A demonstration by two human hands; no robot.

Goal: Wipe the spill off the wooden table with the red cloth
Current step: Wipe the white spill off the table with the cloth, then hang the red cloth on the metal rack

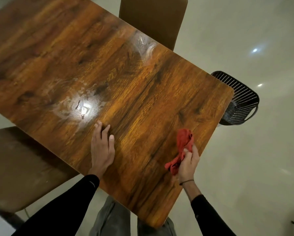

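Right hand [188,163] clenched around the bunched red cloth [182,147], near the table's [142,92] right edge. Left hand [102,147] flat, fingers spread, palm down on the wood — just below the shiny wet spill [81,108]. Second smear [144,45] farther off.

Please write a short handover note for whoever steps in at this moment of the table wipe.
Left hand: empty, resting flat on the wooden table, just short of the nearer wet patch.
Right hand: grip closed on the bunched red cloth, near the table's right edge, well away from any wet area.
Spill: one wet, shiny patch beyond the left hand; a second smeared patch near the far edge, by the chair.
Done: cloth picked up. Both patches look streaked, so some wiping may have happened; I cannot be sure.
Left: wipe both patches dry.
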